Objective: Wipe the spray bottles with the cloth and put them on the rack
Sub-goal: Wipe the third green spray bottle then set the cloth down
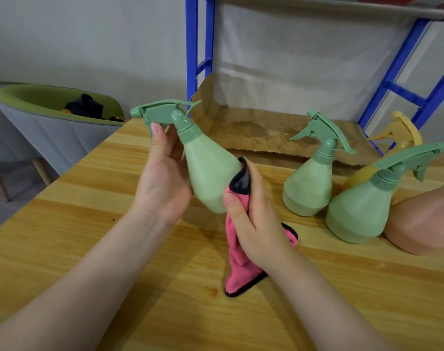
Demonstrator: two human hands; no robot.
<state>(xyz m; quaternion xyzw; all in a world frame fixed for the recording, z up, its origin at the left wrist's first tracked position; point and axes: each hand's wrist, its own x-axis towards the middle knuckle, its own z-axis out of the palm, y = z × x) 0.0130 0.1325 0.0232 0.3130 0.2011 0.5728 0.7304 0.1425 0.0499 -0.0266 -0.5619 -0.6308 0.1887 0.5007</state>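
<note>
the green spray bottle [210, 173] in hand is held tilted above the wooden table [89, 224], nozzle pointing left and its base low toward the person. the left hand [162, 178] grips it, fingers curled round the neck just under the trigger head and the palm against its side. the right hand [254, 219] has its fingers and thumb closed round the pink cloth [237, 264], pressing a black-edged fold against the bottle's lower right side while the rest hangs down to the tabletop. the wipe looks to be under way, with the rack placement not yet done. from here the likely trouble is the hold: the bottle is smooth and held mostly near its narrow neck, so a hard rub low down could twist it out of the fingers or swing its base down onto the table. the dangling cloth tail could also drag across the surface. whether the bottle holds any liquid cannot be told through its cloudy wall. to the right stand two more green bottles [309, 186] [360, 211], a yellow one [393, 148] behind them, and a pink one [423, 224] at the edge; an elbow swung wide might topple them. behind lies brown cardboard [254, 133] on the lower shelf of the blue rack [191, 46]. at far left a grey-and-green chair [46, 130] holds some dark items.
</note>
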